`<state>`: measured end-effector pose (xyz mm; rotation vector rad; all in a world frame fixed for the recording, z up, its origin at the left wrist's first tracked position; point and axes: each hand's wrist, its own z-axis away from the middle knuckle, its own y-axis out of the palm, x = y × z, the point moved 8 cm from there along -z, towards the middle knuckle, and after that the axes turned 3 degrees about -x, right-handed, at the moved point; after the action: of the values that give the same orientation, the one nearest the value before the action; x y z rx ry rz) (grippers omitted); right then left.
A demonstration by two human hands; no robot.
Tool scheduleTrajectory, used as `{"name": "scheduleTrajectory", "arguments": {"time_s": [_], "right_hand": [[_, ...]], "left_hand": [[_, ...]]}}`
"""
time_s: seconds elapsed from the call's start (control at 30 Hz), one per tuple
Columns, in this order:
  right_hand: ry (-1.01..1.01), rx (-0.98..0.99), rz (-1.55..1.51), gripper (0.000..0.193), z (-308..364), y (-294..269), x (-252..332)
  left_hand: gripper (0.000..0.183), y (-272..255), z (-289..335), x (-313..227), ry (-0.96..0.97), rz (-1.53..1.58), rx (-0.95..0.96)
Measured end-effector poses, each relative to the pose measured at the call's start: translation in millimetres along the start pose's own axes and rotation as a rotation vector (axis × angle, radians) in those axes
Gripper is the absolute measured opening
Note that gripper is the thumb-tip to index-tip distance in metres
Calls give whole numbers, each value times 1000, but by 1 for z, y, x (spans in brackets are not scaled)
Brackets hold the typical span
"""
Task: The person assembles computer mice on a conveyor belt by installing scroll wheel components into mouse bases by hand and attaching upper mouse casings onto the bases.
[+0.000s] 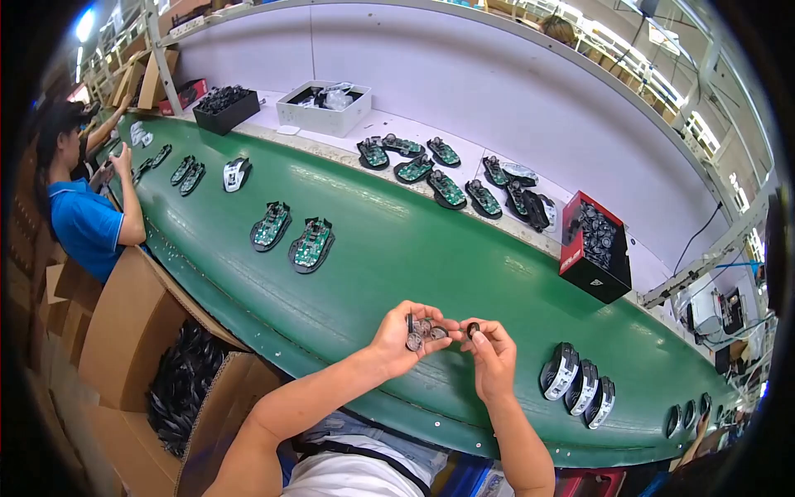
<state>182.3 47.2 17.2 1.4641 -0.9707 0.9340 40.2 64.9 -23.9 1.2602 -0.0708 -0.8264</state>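
Note:
Palm up, my left hand (pixel 389 340) cups several small dark scroll wheels (pixel 414 340) with clear hubs, its fingers curled loosely around them. Close beside its fingertips, my right hand (pixel 495 356) pinches one scroll wheel (pixel 473 330) between thumb and fingers. Both hands are above the green conveyor belt (pixel 397 273) near its front edge. Left of them on the belt lie two computer mouse bases with green circuit boards, a nearer one (pixel 312 245) and a farther one (pixel 271 226). To the right stand three mouse parts (pixel 561 373) with silver-white panels.
A red and black box (pixel 603 283) of dark wheels stands at the belt's far right. Several mouse bases (pixel 448 190) line the back ledge, beside a white bin (pixel 325 123) and a black tray (pixel 224 120). An open carton (pixel 199 439) with black parts sits at lower left. A co-worker (pixel 83 224) works farther left.

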Motion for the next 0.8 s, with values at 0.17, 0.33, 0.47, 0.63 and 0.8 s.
{"name": "scheduleTrajectory", "arguments": {"time_s": [0.17,0.33,0.47,0.63,0.8], "right_hand": [[45,-120,64,14,-8,-16,-3],[76,-18,319,26,-12,-19,-7],[232,-84,-344,37,-41,-51,19],[-175,-381,-468,55,-102,-108,114],[-83,-115,369,37,-66,-53,11]], "left_hand": [[39,17,-22,-10,-1,-47,-36],[33,17,-62,-15,-91,-223,62],[34,0,-55,-7,-165,-239,107],[36,22,-40,-6,-68,-360,133],[39,25,-38,-27,116,-536,-19]]}}
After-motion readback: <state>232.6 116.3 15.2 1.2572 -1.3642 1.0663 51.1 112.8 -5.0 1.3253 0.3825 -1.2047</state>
